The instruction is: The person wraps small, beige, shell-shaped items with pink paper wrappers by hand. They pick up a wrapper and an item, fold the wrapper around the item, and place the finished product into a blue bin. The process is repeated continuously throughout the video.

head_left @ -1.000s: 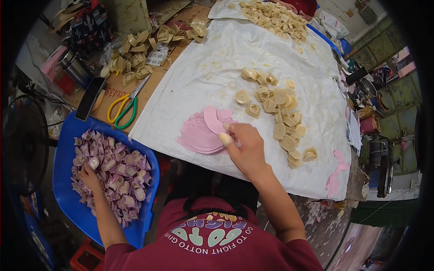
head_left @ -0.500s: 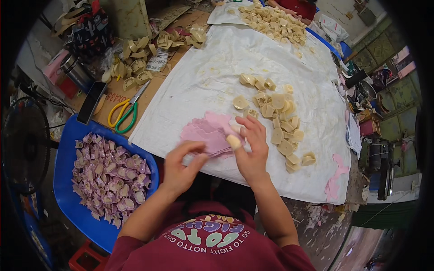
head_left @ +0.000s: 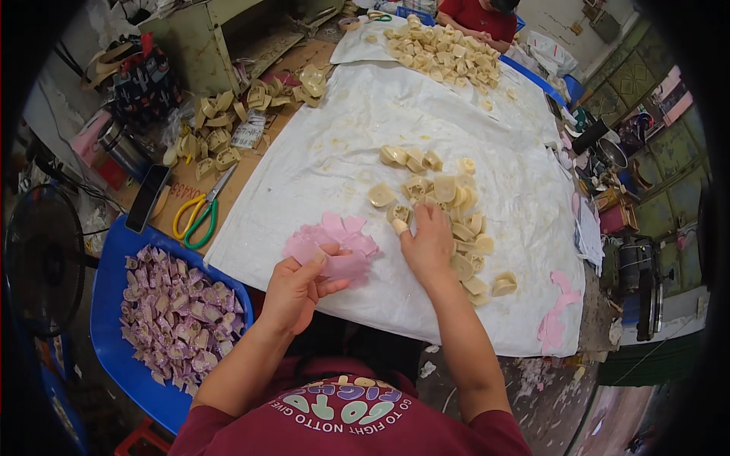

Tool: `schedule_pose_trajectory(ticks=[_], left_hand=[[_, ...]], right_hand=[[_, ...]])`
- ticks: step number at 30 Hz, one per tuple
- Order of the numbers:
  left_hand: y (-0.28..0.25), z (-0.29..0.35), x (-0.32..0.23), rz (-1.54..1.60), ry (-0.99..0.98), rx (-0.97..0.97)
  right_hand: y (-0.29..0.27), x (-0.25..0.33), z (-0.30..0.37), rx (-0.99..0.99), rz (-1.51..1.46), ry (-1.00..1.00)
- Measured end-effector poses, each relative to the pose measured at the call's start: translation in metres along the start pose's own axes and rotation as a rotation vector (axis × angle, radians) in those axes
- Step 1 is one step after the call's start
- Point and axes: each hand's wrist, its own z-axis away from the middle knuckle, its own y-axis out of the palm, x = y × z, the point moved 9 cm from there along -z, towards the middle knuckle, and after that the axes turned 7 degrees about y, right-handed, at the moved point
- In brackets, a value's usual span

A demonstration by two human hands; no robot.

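Observation:
My left hand pinches a thin pink cut-out piece between thumb and fingers. Just beyond it, a loose stack of similar pink pieces lies on the white sheet; whether they are cloth or paper I cannot tell. My right hand reaches into the near edge of a group of small cream-coloured, cup-like moulded parts. Its thumb, wearing a pale finger cot, stands apart from the fingers. The fingertips lie among the parts, and I see none clearly gripped.
A blue tub of pink-wrapped parts stands at left. Scissors and a phone lie near it. More cream parts are heaped at the far end, by a co-worker. A fan stands far left.
My hands have moved apart. The left one has taken up a pink piece, and the right has gone from beside the pink stack to the cream parts. The view has shifted slightly.

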Motion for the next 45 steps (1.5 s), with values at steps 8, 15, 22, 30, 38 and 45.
schedule_pose_trajectory(ticks=[8,15,22,30,38,45], left_hand=[[0.007,-0.003,-0.008,0.104,0.075,0.029],[0.011,0.008,-0.017,0.134,0.088,0.031],[0.048,0.013,-0.015,0.060,0.163,0.123],[0.050,0.019,-0.026,0.169,0.231,-0.005],[0.053,0.027,-0.023,0.293,0.096,0.060],[0.059,0.027,-0.031,0.284,0.181,0.121]], right_hand=[[0.005,0.008,0.000,0.026,0.081,-0.035],[-0.025,-0.014,0.030,-0.140,-0.447,0.038],[-0.075,0.073,0.070,-0.008,-0.610,-0.062],[-0.097,0.106,0.089,0.195,-0.788,-0.085],[-0.088,0.123,0.111,0.283,-0.841,-0.271],[-0.102,0.141,0.089,0.108,-0.893,-0.365]])
